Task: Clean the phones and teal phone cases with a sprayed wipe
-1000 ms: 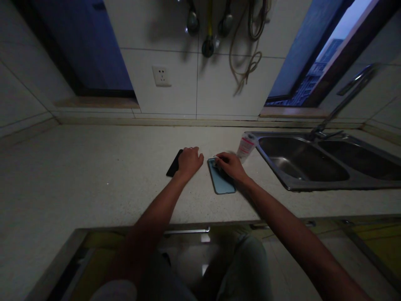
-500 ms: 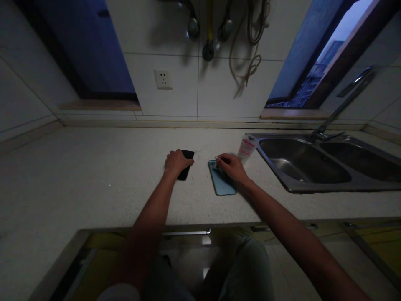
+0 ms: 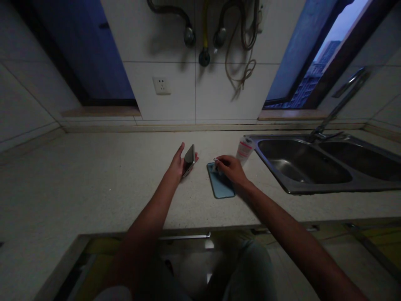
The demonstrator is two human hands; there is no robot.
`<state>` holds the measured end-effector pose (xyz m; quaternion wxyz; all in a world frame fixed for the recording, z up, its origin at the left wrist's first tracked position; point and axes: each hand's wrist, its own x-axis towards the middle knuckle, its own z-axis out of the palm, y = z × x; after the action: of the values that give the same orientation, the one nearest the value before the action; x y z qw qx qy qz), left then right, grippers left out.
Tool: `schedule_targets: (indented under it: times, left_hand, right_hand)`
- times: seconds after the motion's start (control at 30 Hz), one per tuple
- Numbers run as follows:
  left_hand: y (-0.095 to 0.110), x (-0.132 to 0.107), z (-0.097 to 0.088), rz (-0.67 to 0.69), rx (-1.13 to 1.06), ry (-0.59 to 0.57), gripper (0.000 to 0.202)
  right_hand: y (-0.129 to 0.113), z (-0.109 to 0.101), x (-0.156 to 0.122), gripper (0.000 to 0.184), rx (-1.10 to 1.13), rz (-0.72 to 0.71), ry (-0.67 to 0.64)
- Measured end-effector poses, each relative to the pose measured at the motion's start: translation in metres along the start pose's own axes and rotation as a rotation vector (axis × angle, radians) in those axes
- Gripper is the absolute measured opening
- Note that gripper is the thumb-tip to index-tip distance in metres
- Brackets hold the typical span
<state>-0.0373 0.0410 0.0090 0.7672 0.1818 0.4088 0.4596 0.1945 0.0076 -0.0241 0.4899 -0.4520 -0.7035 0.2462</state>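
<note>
My left hand grips a dark smartphone, tilted up on its long edge, the thumb on the near side and fingertips showing beyond it. To the right, a light blue phone case lies flat on the counter. Over its upper end is my right hand, fingers pinched on a small crumpled white piece, perhaps tissue, which touches or hovers just above the case. Behind that hand a clear plastic cup with red print stands slightly tilted in view.
A pale speckled countertop runs along the tiled wall. At the right is a double steel sink with a tall faucet. A wall socket, hoses and a hanging cord are at the back. The counter's front edge is close to my body.
My left hand has turned the phone from lying flat to standing tilted, lifting it slightly. My right hand stays at the case's upper end with the white piece. The view shifted slightly.
</note>
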Motion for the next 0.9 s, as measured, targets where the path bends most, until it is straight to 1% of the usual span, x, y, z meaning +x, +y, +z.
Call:
schedule_targets:
  times: [0.03,0.1,0.27,0.37,0.47,0.53,0.6,0.73,0.83,0.9]
  left_hand:
    - [-0.002,-0.001,0.0,-0.022,-0.071,-0.03,0.064]
    - [-0.006,-0.005,0.002,-0.038,-0.162,-0.108,0.07]
    - [-0.017,-0.011,0.009,-0.175,-0.138,-0.299,0.088]
    - [-0.023,-0.013,0.014,-0.196,-0.103,-0.359,0.095]
    - [-0.03,-0.014,0.02,-0.203,-0.079,-0.392,0.097]
    - [-0.036,-0.014,0.023,-0.212,-0.071,-0.409,0.096]
    - [-0.042,-0.012,0.027,-0.207,-0.069,-0.41,0.093]
    - [-0.048,-0.012,0.032,-0.162,-0.08,-0.391,0.093]
    - [-0.047,-0.012,0.035,-0.091,-0.102,-0.339,0.095]
    - [-0.044,-0.012,0.036,-0.062,-0.104,-0.286,0.093]
  right_hand:
    - [0.001,0.0,0.0,0.027,0.009,0.003,0.006]
    - [0.001,0.001,0.0,0.028,0.031,0.011,0.03]
    - [-0.001,0.0,0.001,0.032,0.103,0.031,0.168]
    - [-0.005,-0.002,0.001,0.035,0.098,-0.039,0.19]
    - [-0.008,-0.002,0.0,0.036,0.006,-0.202,0.112]
    - [-0.007,0.0,-0.001,0.039,-0.078,-0.309,0.02]
    - [-0.006,0.003,-0.003,0.043,-0.159,-0.388,-0.092]
    - [-0.004,0.01,-0.006,0.055,-0.313,-0.464,-0.279]
    - [-0.008,0.013,-0.009,0.061,-0.383,-0.511,-0.37]
    - [-0.014,0.014,-0.011,0.06,-0.402,-0.567,-0.41]
